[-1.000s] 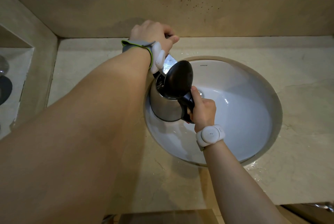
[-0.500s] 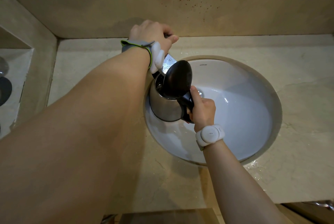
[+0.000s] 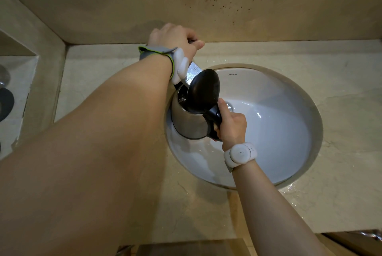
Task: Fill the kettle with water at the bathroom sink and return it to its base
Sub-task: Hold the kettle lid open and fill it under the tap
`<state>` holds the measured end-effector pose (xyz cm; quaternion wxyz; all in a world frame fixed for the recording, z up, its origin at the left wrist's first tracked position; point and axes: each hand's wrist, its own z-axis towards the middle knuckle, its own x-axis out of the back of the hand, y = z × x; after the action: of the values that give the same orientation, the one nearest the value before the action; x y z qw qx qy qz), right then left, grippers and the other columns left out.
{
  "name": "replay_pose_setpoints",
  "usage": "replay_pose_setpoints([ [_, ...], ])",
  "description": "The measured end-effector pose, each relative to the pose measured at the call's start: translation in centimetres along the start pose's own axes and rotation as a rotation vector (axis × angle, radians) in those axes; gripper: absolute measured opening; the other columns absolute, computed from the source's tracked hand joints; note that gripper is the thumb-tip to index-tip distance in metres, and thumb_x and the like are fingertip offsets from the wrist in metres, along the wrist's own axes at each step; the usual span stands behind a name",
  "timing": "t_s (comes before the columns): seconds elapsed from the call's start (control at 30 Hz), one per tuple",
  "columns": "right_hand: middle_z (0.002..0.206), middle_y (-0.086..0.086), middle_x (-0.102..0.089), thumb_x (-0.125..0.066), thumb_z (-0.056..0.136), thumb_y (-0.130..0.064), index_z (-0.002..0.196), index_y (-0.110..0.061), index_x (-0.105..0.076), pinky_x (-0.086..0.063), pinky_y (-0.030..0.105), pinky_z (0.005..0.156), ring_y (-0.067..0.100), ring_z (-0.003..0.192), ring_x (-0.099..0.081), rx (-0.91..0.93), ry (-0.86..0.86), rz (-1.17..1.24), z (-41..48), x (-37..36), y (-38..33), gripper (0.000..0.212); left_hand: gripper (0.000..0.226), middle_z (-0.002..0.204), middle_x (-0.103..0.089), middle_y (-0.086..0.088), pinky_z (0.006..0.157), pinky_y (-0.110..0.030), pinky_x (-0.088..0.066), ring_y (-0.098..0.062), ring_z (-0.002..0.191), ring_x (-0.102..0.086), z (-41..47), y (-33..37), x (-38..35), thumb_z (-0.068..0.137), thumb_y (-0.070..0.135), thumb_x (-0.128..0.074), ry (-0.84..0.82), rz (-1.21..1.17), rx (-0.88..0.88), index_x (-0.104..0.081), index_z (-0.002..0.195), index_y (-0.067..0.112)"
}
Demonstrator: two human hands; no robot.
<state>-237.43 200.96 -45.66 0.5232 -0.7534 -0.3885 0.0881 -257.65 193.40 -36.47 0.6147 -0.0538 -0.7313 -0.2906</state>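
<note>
Steel-bodied kettle [image 3: 187, 120] with black lid [image 3: 203, 91] flipped open sits over round white sink basin [image 3: 279, 131], at its 9 o'clock edge; right hand [image 3: 231, 126] fingers wrapped round black handle; left hand [image 3: 172, 38] fingers closed on chrome tap [image 3: 192, 71] at 11 o'clock; beige stone table [image 3: 349, 73] wet.

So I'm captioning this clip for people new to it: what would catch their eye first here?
The steel kettle, black lid flipped open, held by its handle in the right hand over the left side of the white basin. Next, the big left forearm crossing the frame to the left hand on the tap at the back of the beige stone counter.
</note>
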Motion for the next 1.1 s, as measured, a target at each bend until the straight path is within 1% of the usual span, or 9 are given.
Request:
replay_pose_setpoints([
  [0.2,0.048,0.01,-0.05,-0.062,0.095,-0.046,0.045,-0.01,-0.054,-0.043,0.038,0.062,0.024,0.057,-0.05,0.012,-0.009,-0.014,0.08,-0.04,0.16,0.061,0.024,0.093,-0.059,0.012,0.077,-0.03,-0.032,-0.015,0.089,-0.045,0.04,-0.09,-0.19,0.091,0.058,-0.05,0.002,-0.005,0.001,-0.066,0.096,0.042],
  [0.37,0.055,0.014,-0.052,-0.061,0.095,-0.046,0.055,-0.002,-0.061,-0.041,0.036,0.063,0.024,0.059,-0.049,0.014,-0.011,-0.021,-0.09,-0.06,-0.07,0.06,0.029,0.09,-0.057,0.011,0.076,-0.03,-0.031,-0.017,0.088,-0.046,0.11,-0.02,-0.11,0.091,0.058,-0.05,-0.001,0.008,0.003,-0.069,0.102,0.039],
  [0.5,0.047,0.007,-0.046,-0.062,0.095,-0.044,0.044,-0.012,-0.05,-0.039,0.035,0.062,0.023,0.057,-0.046,0.01,0.0,-0.013,-0.1,0.01,-0.17,0.062,0.028,0.091,-0.056,0.01,0.076,-0.031,-0.033,-0.018,0.088,-0.047,0.13,-0.02,-0.15,0.091,0.059,-0.049,0.0,0.017,0.007,-0.068,0.1,0.04],
  [0.7,0.037,-0.003,-0.045,-0.062,0.095,-0.046,0.032,-0.023,-0.05,-0.042,0.036,0.058,0.02,0.049,-0.047,-0.012,-0.001,-0.007,0.01,-0.1,-0.08,0.067,0.022,0.093,-0.058,0.009,0.076,-0.03,-0.031,-0.019,0.088,-0.047,0.19,-0.19,-0.22,0.089,0.061,-0.049,-0.005,0.019,0.015,-0.062,0.09,0.045],
  [0.77,0.038,-0.002,-0.046,-0.062,0.095,-0.045,0.035,-0.02,-0.051,-0.041,0.033,0.058,0.019,0.048,-0.046,-0.014,0.003,-0.009,0.0,-0.06,-0.09,0.066,0.021,0.092,-0.058,0.009,0.075,-0.03,-0.031,-0.019,0.088,-0.048,0.17,-0.15,-0.2,0.089,0.061,-0.048,-0.003,0.022,0.017,-0.061,0.088,0.045],
  [0.83,0.049,0.007,-0.052,-0.062,0.095,-0.045,0.051,-0.005,-0.06,-0.042,0.034,0.06,0.021,0.053,-0.049,-0.009,0.001,-0.007,-0.04,-0.1,-0.19,0.06,0.022,0.088,-0.056,0.01,0.075,-0.03,-0.031,-0.018,0.087,-0.047,0.1,0.02,-0.15,0.091,0.059,-0.048,-0.008,0.03,0.009,-0.063,0.09,0.042],
  [0.93,0.059,0.015,-0.058,-0.062,0.094,-0.047,0.067,0.011,-0.065,-0.048,0.037,0.061,0.024,0.058,-0.055,-0.017,-0.004,-0.01,-0.14,-0.13,-0.28,0.064,0.022,0.086,-0.055,0.011,0.075,-0.03,-0.03,-0.017,0.087,-0.046,0.02,0.2,-0.06,0.092,0.058,-0.049,-0.001,0.027,0.004,-0.063,0.091,0.041],
  [1.0,0.059,0.016,-0.058,-0.062,0.094,-0.048,0.069,0.012,-0.066,-0.05,0.038,0.062,0.025,0.059,-0.056,-0.02,0.002,0.001,-0.1,-0.16,-0.2,0.065,0.025,0.089,-0.056,0.011,0.076,-0.031,-0.032,-0.017,0.089,-0.046,0.06,0.08,-0.12,0.092,0.058,-0.048,0.002,0.023,0.004,-0.066,0.096,0.04],
  [1.1,0.054,0.011,-0.053,-0.062,0.094,-0.046,0.055,-0.001,-0.06,-0.044,0.025,0.052,0.019,0.052,-0.051,-0.018,0.007,-0.014,-0.02,-0.06,-0.11,0.06,0.028,0.091,-0.057,0.01,0.077,-0.031,-0.033,-0.016,0.09,-0.045,0.05,0.05,-0.09,0.093,0.057,-0.048,0.002,0.024,-0.003,-0.068,0.1,0.038],
])
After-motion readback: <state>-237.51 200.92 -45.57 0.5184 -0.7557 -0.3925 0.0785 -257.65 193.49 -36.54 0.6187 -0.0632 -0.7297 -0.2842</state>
